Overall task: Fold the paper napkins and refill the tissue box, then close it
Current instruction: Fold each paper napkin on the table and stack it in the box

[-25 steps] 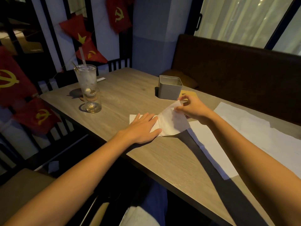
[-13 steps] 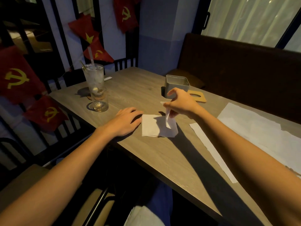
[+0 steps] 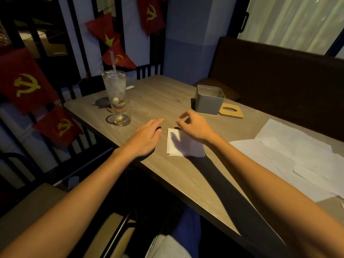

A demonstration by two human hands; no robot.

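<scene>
Head view, left hand [image 3: 147,138] outstretched beside napkin [image 3: 179,148], right hand [image 3: 197,127] curled above

a white paper napkin [image 3: 183,146], folded into a small square, lies flat. at its 1 o'clock a grey metal tissue box [image 3: 209,102] stands upright, its top open. the wooden lid [image 3: 231,110], with an oval slot, lies flat just beside the box at 3 o'clock. unfolded napkins [image 3: 297,151] lie overlapping at the folded one's 3 o'clock.

Wooden surface [image 3: 167,97]. Folded napkin [image 3: 183,146] below the right grip [image 3: 197,127]; box [image 3: 210,101] and lid [image 3: 231,110] beyond it, flat sheets [image 3: 297,155] to its right. Glasses [image 3: 122,116] beyond the left grip [image 3: 147,138].
</scene>
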